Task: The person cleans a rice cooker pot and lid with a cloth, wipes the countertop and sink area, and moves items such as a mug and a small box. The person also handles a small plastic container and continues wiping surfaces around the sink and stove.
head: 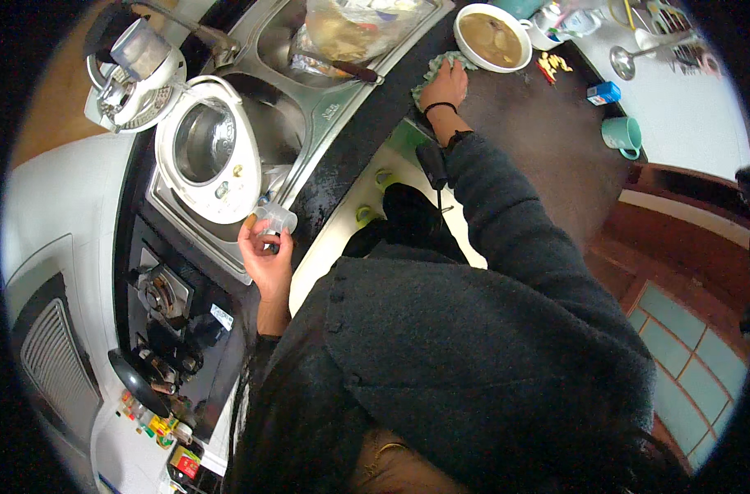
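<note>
My left hand holds a small clear plastic cup over the near rim of the sink. Just beyond it, a white electric cooker or kettle body with a metal inner pot rests across the double sink. My right hand presses a greenish cloth against the dark countertop; part of the cloth is hidden under the fingers. Right beside the cloth stands a white bowl of brownish soup.
A plastic bag and a dark-handled utensil lie at the far basin. Food scraps, a blue box, a green mug and a ladle are on the right. The gas stove and a pan are on the left.
</note>
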`<state>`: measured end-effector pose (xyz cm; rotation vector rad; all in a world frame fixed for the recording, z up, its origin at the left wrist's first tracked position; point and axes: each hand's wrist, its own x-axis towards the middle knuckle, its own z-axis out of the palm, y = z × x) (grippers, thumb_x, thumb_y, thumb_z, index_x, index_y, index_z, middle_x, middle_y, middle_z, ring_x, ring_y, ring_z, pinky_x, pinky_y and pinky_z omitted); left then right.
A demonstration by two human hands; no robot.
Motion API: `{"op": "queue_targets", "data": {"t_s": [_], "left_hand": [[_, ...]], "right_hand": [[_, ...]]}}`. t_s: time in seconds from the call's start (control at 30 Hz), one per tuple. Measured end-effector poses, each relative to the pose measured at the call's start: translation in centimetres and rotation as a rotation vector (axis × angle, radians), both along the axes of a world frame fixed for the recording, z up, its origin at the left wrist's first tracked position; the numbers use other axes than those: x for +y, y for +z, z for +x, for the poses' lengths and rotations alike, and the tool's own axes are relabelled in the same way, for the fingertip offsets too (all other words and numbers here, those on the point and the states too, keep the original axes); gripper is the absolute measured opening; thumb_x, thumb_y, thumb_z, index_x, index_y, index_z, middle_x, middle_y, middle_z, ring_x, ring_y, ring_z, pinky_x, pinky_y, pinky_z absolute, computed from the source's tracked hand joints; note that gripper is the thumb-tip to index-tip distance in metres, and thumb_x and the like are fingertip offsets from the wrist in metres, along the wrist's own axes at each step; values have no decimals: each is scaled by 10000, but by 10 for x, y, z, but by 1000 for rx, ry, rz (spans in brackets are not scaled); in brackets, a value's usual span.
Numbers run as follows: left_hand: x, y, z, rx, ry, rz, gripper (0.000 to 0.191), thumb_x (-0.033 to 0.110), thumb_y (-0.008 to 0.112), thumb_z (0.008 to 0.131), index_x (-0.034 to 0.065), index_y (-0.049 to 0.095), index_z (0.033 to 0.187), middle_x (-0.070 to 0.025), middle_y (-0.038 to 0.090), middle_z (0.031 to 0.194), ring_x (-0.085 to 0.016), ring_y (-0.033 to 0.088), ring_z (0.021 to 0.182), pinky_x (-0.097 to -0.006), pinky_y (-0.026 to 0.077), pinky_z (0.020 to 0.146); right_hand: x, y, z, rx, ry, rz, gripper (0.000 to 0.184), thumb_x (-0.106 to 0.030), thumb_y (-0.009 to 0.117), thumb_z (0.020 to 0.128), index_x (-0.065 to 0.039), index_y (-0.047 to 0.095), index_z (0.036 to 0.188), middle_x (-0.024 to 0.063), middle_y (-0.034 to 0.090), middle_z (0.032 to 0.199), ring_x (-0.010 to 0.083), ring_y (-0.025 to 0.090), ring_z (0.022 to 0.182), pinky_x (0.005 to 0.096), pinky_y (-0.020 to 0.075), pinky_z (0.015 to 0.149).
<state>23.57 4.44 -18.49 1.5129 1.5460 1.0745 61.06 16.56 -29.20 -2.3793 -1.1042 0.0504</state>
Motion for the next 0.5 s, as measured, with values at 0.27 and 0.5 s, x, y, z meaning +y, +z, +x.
{"op": "queue_targets", "data": {"t_s": [0.27, 0.5], "left_hand": [[-7, -10, -5, -6, 32, 97, 639, -56, 682, 714, 51, 356, 1253, -97, 565, 1020, -85, 539, 659, -187, 410, 495], [-33, -5, -27, -82, 169, 103, 623, -48, 686, 708, 3, 364, 1240, -85, 553, 1020, -80, 525, 650, -198, 418, 559]], "right_hand": [[0, -3, -56, 41, 164, 1, 504, 0, 565, 731, -57, 482, 1225, 149, 341, 1348, 343, 310, 1241, 432, 307, 1000], [-18, -1, -151, 21, 248, 26, 521, -19, 587, 711, -36, 468, 1218, 139, 326, 1336, 343, 321, 1220, 406, 302, 1004]]}}
